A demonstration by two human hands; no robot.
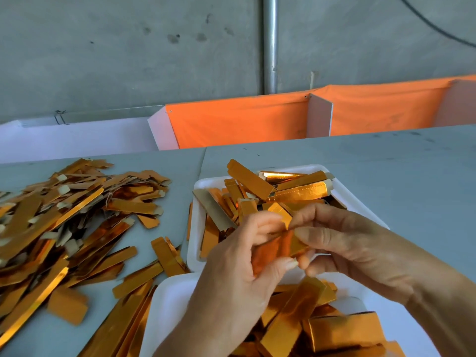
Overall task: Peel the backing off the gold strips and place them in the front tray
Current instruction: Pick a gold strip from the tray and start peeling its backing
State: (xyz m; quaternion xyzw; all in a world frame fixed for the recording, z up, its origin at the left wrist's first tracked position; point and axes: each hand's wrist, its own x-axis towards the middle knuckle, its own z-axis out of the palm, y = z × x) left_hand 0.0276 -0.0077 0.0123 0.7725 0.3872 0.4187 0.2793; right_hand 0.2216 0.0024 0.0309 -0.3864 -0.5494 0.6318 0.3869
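Both hands hold one gold strip (279, 247) above the gap between two white trays. My left hand (239, 274) pinches its lower left end between thumb and fingers. My right hand (342, 243) pinches its upper right end, with the thumb laid across the foil. The strip is blurred, and I cannot tell whether its backing is lifted. The near white tray (170, 305) at the bottom holds several gold strips, and the far white tray (360, 202) behind the hands holds more.
A large loose pile of gold strips (64, 220) covers the grey table (399, 171) on the left, some spilling toward the trays. Orange cloth bins (239, 124) with white dividers stand behind the table, before a concrete wall and a metal pole (270, 45).
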